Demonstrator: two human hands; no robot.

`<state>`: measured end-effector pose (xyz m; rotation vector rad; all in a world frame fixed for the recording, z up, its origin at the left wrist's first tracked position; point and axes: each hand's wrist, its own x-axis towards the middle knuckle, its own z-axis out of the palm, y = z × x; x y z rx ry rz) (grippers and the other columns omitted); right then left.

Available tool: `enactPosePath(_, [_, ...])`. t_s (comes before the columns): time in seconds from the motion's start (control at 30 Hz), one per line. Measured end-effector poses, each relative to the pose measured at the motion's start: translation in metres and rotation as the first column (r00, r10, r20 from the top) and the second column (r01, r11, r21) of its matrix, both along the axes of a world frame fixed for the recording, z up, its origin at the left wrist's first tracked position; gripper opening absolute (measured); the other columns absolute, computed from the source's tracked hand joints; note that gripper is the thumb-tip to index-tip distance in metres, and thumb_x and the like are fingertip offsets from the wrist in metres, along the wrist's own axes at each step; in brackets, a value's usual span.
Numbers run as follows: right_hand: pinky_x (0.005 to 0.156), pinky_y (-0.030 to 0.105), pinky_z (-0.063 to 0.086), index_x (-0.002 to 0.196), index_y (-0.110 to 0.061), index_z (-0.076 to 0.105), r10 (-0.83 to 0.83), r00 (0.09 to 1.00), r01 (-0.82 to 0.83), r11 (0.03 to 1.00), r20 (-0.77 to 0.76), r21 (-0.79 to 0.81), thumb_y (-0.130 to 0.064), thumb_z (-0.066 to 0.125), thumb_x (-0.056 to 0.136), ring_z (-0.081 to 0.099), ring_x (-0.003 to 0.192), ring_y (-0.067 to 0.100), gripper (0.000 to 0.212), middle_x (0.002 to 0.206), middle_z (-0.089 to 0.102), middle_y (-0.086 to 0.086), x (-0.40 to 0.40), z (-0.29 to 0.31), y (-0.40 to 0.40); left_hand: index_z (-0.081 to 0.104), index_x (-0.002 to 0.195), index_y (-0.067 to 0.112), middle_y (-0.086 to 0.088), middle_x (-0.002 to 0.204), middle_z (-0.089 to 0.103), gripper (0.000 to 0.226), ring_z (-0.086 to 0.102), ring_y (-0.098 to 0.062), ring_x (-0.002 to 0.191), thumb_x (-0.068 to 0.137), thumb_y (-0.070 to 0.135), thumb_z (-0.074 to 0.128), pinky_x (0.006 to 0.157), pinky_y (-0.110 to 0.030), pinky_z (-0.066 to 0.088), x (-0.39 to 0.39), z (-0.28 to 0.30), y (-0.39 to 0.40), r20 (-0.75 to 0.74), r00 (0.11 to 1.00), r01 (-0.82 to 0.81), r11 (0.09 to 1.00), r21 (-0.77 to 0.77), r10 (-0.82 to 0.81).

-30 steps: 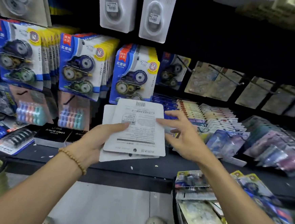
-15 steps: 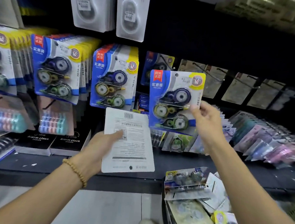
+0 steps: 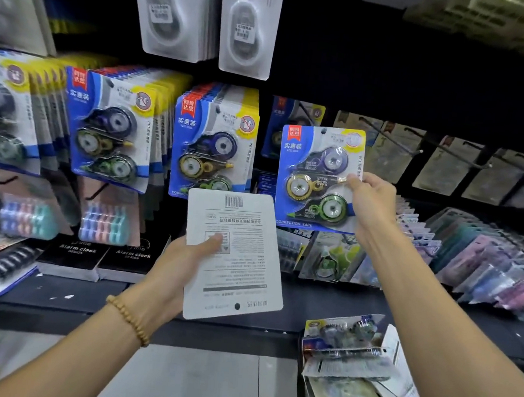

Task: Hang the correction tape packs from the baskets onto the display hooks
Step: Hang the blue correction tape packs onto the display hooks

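Note:
My right hand (image 3: pixel 371 203) pinches the right edge of a blue correction tape pack (image 3: pixel 317 179), held upright with its front towards me, in front of the rack and just below a partly filled hook (image 3: pixel 297 126). My left hand (image 3: pixel 183 264) grips another pack (image 3: pixel 232 255) by its left edge, white back side facing me and upside down, lower and to the left. Full hooks of the same blue packs (image 3: pixel 215 141) hang to the left. A basket (image 3: pixel 353 374) with more packs sits at the lower right.
Bare hooks (image 3: pixel 415 147) stick out at the right over brownish cards. White packs (image 3: pixel 249 25) hang above. Black alarm clock boxes (image 3: pixel 102 258) and rows of small packs (image 3: pixel 485 256) lie on the dark shelf below. Grey floor shows beneath.
My right hand took the top pack off the stack in my left hand, turned its front to me and lifted it up to the right. The left hand keeps one pack.

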<state>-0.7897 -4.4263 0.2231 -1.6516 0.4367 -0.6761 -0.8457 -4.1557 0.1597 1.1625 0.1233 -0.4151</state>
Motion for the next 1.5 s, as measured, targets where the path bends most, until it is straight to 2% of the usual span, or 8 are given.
enactPosePath(0.17, [0.063,0.031,0.031,0.072,-0.009,0.051,-0.111,0.99,0.098,0.983,-0.081,-0.155,-0.013,0.06,0.098,0.036,0.064,0.018,0.028,0.064,0.041,0.001,0.004,0.001,0.005,0.066,0.123,0.01,-0.013,0.112,0.076,0.025,0.074,-0.034,0.1,0.101,0.016,0.056,0.084,-0.049,0.058,-0.002,0.0,0.001,0.01,1.0,0.017,1.0,0.01,-0.017])
enactPosePath(0.27, [0.08,0.029,0.044,0.111,-0.014,0.061,-0.175,0.981,0.156,0.966,-0.081,-0.205,-0.017,0.066,0.095,0.055,0.089,0.016,0.017,0.094,0.059,-0.001,-0.014,-0.002,0.014,0.066,0.124,0.011,-0.011,0.113,0.076,0.025,0.073,-0.033,0.102,0.101,0.018,0.056,0.09,-0.051,0.057,-0.003,0.001,0.001,0.036,0.999,0.032,0.999,0.022,-0.033])
enactPosePath(0.53, [0.085,0.02,0.048,0.126,-0.042,0.053,0.492,0.856,-0.51,0.747,-0.161,-0.426,0.013,0.04,0.097,0.06,0.115,0.009,0.064,0.129,0.056,-0.008,-0.096,-0.052,0.041,0.069,0.116,0.006,-0.013,0.105,0.077,0.023,0.076,-0.031,0.091,0.1,0.019,0.06,0.068,-0.047,0.063,-0.014,0.009,-0.004,-0.039,0.999,0.036,0.998,0.054,-0.034])
enactPosePath(0.7, [0.109,0.02,0.035,0.115,-0.039,0.07,0.541,0.812,-0.549,0.576,-0.221,-0.606,-0.008,0.063,0.098,0.039,0.139,0.005,0.036,0.148,0.046,-0.013,-0.108,-0.062,0.034,0.065,0.11,-0.004,-0.019,0.091,0.077,0.025,0.076,-0.03,0.069,0.103,0.015,0.049,0.05,-0.037,0.061,-0.023,0.018,-0.004,-0.2,0.975,0.096,0.995,-0.03,-0.1])
enactPosePath(0.93, [0.066,0.026,0.033,0.076,0.005,0.055,0.487,0.873,-0.452,0.776,-0.036,-0.44,-0.013,0.054,0.104,0.041,0.067,0.006,0.034,0.066,0.045,0.002,-0.113,-0.043,0.033,0.049,0.145,0.014,-0.006,0.153,0.047,0.077,0.041,-0.024,0.142,0.096,0.069,0.031,0.12,-0.05,0.023,-0.021,0.004,-0.01,0.016,0.99,0.135,0.986,0.095,-0.137])
enactPosePath(1.07, [0.077,0.034,0.038,0.091,0.006,0.062,0.433,0.901,-0.428,0.878,-0.026,-0.214,-0.017,0.054,0.104,0.05,0.08,0.017,0.028,0.088,0.062,0.03,-0.113,-0.05,0.039,0.067,0.122,0.013,-0.01,0.117,0.074,0.051,0.072,-0.023,0.1,0.082,0.044,0.059,0.088,-0.034,0.057,-0.028,0.004,-0.023,0.272,0.949,0.135,0.985,0.109,-0.16])
enactPosePath(1.2, [0.083,0.019,0.05,0.101,-0.015,0.07,0.406,0.912,-0.408,0.911,-0.057,-0.049,-0.021,0.053,0.105,0.067,0.089,0.006,0.019,0.095,0.076,-0.008,-0.117,-0.047,0.047,0.068,0.116,0.01,-0.011,0.108,0.077,0.029,0.074,-0.027,0.099,0.088,0.003,0.069,0.087,-0.041,0.059,-0.027,-0.002,-0.032,0.347,0.936,0.011,0.992,0.127,-0.055])
enactPosePath(1.5, [0.079,0.034,0.057,0.097,-0.008,0.072,0.241,0.969,-0.24,0.97,0.053,-0.032,-0.029,0.082,0.084,0.072,0.085,0.023,0.027,0.095,0.076,0.013,-0.094,-0.025,0.042,0.07,0.104,0.011,-0.009,0.098,0.078,0.01,0.075,-0.027,0.096,0.096,0.01,0.066,0.085,-0.04,0.059,-0.019,0.013,-0.059,0.378,0.926,-0.087,0.976,0.2,0.005])
